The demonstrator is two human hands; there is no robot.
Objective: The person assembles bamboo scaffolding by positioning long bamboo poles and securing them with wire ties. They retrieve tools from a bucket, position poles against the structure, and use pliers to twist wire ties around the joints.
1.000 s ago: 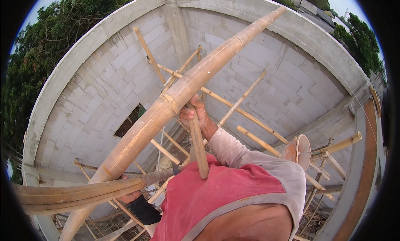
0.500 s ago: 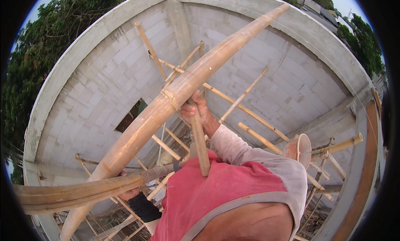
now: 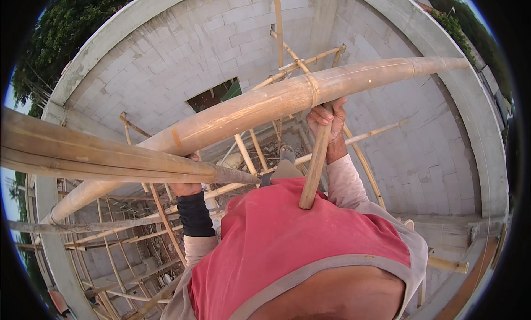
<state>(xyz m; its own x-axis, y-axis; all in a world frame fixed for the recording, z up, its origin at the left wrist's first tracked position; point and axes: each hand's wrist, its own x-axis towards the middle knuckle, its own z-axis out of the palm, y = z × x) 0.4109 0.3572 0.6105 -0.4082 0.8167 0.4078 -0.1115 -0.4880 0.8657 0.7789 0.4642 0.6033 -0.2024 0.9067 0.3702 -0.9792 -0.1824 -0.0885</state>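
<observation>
A thick bamboo pole (image 3: 243, 112) crosses in front of me, rising from lower left to upper right. My right hand (image 3: 330, 118) is closed around a wooden handle (image 3: 315, 173) just under a joint of the pole. The handle's lower end reaches my red shirt; its upper end is hidden by hand and pole. A second, cracked bamboo pole (image 3: 99, 154) comes in from the left edge, nearer to me. Behind it, my left hand (image 3: 187, 188), with a black band at the wrist, grips bamboo at the thick pole's underside; most of its fingers are hidden.
Thin bamboo scaffolding poles (image 3: 362, 134) cross below and around me. Grey block walls (image 3: 398, 137) topped by a concrete beam (image 3: 475, 110) meet at a corner ahead. A small wall opening (image 3: 210, 99) lies beyond the thick pole. My foot (image 3: 287, 152) shows far below, above rubble.
The view has turned, so walls and scaffolding appear swung clockwise. The thick pole now lies flatter across the picture. My right hand still holds the handle; my left hand stays at the bamboo.
</observation>
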